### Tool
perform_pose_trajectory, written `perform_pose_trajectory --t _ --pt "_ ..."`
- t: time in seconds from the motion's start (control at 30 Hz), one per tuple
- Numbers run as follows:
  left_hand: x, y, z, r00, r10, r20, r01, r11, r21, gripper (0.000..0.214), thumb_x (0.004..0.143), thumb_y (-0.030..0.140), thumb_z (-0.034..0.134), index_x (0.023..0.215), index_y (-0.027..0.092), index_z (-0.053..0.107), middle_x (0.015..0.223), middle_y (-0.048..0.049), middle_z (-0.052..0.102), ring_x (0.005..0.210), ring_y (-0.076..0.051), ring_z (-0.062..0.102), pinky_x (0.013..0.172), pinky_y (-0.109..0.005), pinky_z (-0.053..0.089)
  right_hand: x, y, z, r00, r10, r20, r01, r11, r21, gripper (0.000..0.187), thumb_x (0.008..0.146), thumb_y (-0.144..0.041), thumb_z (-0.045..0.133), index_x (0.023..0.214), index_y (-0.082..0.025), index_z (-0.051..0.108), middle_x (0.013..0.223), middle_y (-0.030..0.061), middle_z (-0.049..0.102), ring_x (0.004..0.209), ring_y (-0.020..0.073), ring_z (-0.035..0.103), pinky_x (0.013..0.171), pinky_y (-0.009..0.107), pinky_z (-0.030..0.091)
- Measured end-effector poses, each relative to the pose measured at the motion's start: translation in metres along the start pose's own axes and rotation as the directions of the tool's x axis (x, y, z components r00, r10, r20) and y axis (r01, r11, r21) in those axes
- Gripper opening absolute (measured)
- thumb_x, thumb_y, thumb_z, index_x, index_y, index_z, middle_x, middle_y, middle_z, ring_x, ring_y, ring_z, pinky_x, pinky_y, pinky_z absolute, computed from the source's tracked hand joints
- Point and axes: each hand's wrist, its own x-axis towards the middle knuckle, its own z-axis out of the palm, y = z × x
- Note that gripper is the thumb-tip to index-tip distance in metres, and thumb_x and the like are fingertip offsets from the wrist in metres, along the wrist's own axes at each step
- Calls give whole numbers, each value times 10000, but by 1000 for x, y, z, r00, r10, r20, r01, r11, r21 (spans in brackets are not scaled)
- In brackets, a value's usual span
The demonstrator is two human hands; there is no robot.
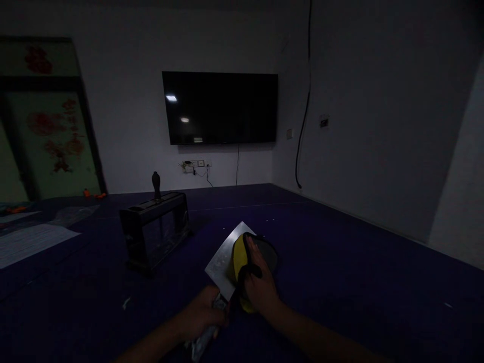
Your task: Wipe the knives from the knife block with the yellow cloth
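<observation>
In the head view, my left hand (204,311) is wrapped round the handle of a cleaver (219,267) with a broad, shiny, rectangular blade. The handle looks covered in clear plastic. The blade points up and away, just above the purple surface. My right hand (260,282) presses a yellow and grey cloth (239,254) with black edging against the right side of the blade. Its fingers lie fairly straight and close together over the cloth. The cloth and hand hide part of the blade.
To the left on the purple surface (340,282) stands a dark open-framed stand (138,239) with a black handle (156,184) sticking up from its top. White sheets (34,242) and clear plastic (73,215) lie at far left. A television (223,108) hangs on the back wall.
</observation>
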Motion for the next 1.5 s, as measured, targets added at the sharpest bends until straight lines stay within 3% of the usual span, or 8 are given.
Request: perform_pose_trajectory --t 0.27,0.5,0.63,0.8,0.9,1.17,1.3,1.5 --pt "-2 5 1 1000 10 -26 -10 1000 -11 164 480 176 552 625 154 481 468 74 436 368 -54 372 357 -159 287 -2 6 5 1000 16 -21 -16 1000 -4 630 788 -96 341 1395 -218 224 1381 71 376 1295 216 284 1058 480 263" --pt "-9 17 4 994 -94 62 80 977 197 140 518 148 523 651 162 479 497 78 443 409 -63 392 401 -168 289 1 -4 -7 985 -163 59 166 985 -48 739 722 -132 381 1416 -153 129 1448 83 240 1322 256 202 1075 488 219" --pt "-12 23 5 992 -112 59 92 959 268 117 535 140 513 641 164 470 514 71 439 449 -72 404 423 -176 283 6 -11 -15 970 -231 81 236 970 -54 740 739 -158 372 1420 -151 81 1447 91 242 1321 267 198 1046 504 266" --pt "-10 23 4 991 -90 101 64 969 237 139 526 156 522 662 160 489 517 67 442 458 -78 412 424 -177 301 7 -10 -13 978 -194 78 199 979 -55 727 728 -96 354 1415 -172 126 1436 72 277 1315 240 225 1054 474 268" --pt "-8 20 5 995 -69 67 54 979 197 147 510 160 521 653 162 484 511 73 431 429 -66 393 405 -167 286 5 -3 -7 988 -155 6 155 988 -26 701 725 -76 350 1403 -154 190 1428 75 294 1310 230 244 1067 459 249" --pt "-5 7 5 999 -17 -46 19 999 38 154 487 212 541 620 156 489 470 67 421 396 -66 371 379 -170 276 1 17 3 989 140 -57 -140 990 6 665 735 -55 335 1388 -144 246 1427 69 294 1323 200 211 1079 429 240" --pt "-5 3 3 997 -17 -82 18 1000 19 159 499 210 539 640 164 479 475 70 429 385 -65 376 383 -172 282 0 20 5 992 108 -69 -109 994 -16 633 731 -60 344 1355 -166 322 1374 72 385 1317 207 230 1073 441 252" --pt "-7 8 4 998 -47 -40 51 995 87 172 499 188 525 665 166 485 509 70 446 418 -66 388 395 -164 289 0 23 4 999 10 -38 -15 991 -130 629 684 -49 388 1306 -148 403 1335 80 444 1288 233 298 1072 442 248"
